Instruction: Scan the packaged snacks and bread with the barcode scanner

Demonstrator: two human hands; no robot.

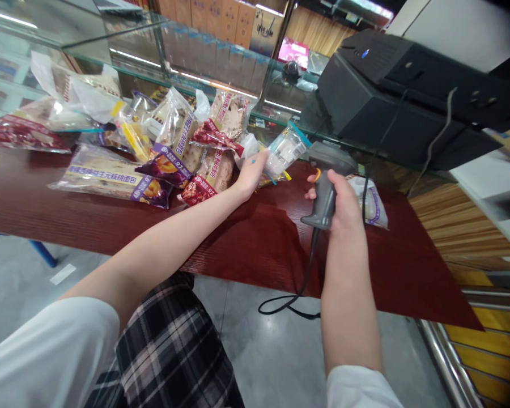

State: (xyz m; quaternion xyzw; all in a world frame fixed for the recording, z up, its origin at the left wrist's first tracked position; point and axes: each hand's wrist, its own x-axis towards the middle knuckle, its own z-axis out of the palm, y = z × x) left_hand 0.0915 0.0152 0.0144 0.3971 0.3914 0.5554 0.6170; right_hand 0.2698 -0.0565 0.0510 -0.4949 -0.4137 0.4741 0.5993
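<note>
My right hand [344, 198] is wrapped round the grip of a grey barcode scanner [325, 192], its head facing left and its black cable [310, 266] hanging over the table's front edge. My left hand [254, 173] holds a small clear snack packet [287, 150] with a blue top edge, tilted, a barcode showing on it. The packet is just left of the scanner's head. Beside my left wrist lie bread loaves in red-ended bags [212, 173] and purple-ended bags [119, 175]. To the right of the scanner is a clear packet with a purple print [374, 204].
More bagged bread [29, 124] and white plastic wrap are heaped at the left of the dark red table [255, 243]. A glass display case [153, 51] runs along the back. Black machines [382, 107] with hanging cables stand at the back right.
</note>
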